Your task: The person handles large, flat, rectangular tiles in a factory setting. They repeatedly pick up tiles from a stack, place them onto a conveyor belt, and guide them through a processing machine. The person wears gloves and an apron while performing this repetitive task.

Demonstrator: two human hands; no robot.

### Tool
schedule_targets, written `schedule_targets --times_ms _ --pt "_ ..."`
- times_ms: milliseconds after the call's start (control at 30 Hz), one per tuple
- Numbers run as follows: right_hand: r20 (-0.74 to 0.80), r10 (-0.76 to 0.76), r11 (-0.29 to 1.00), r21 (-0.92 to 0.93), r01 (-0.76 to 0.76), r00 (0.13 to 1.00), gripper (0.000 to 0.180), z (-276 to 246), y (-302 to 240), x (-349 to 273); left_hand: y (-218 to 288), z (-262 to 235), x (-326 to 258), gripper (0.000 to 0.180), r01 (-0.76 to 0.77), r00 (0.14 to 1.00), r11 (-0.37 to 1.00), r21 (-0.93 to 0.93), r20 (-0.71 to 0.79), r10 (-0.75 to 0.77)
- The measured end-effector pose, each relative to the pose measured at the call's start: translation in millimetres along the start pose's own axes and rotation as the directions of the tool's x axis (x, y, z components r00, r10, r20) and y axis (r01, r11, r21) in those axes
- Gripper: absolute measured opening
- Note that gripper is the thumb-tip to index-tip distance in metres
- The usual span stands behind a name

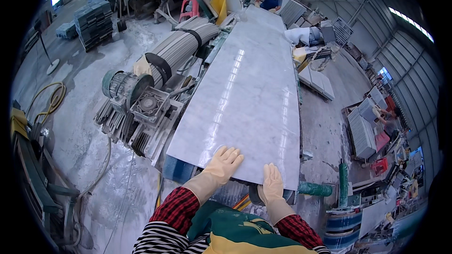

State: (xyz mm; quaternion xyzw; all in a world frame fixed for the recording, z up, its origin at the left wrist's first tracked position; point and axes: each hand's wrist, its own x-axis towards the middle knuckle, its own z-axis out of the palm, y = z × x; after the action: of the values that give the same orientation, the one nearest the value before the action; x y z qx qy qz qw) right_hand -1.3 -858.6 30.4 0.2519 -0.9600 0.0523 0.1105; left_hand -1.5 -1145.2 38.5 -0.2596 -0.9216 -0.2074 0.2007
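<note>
A long polished slab of white-grey marble [254, 94] stretches from just before me to the far end of a machine bed. Lying flat on its near end is my left hand [223, 163], in a cream rubber glove, fingers stretched out. My right hand [272, 182], gloved the same way, rests at the near edge farther right. Its fingers point away from me and lie along the top, close together. Neither hand holds a loose thing. Beneath the slab's near left corner shows a blue roller or belt end [178, 169].
To the left stand a dusty motor with a gearbox [149, 106] and a long strapped bundle of strips [176, 49]. Stacked dark slabs [94, 23] are farther back. A person [270, 1] stands at the slab's far end; another [387, 120] is at right beside light slabs [361, 134]. A green pipe [316, 189] juts out near right.
</note>
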Motion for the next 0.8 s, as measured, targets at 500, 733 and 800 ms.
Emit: schedule_targets --times_ms 500,733,800 --pt "-0.092 -0.001 1.0 0.025 0.003 0.996 0.061 -3 6 -9 10 3 13 0.048 0.017 0.991 0.999 -0.033 0.13 -0.013" --pt "-0.204 -0.018 0.997 0.071 0.034 0.979 0.052 7 1 -4 9 3 5 0.052 -0.07 0.998 0.988 0.139 0.004 0.07" --pt "-0.228 0.001 0.997 0.07 0.015 0.974 0.053 10 7 -12 12 13 9 0.051 -0.12 0.992 0.979 0.166 -0.007 0.123"
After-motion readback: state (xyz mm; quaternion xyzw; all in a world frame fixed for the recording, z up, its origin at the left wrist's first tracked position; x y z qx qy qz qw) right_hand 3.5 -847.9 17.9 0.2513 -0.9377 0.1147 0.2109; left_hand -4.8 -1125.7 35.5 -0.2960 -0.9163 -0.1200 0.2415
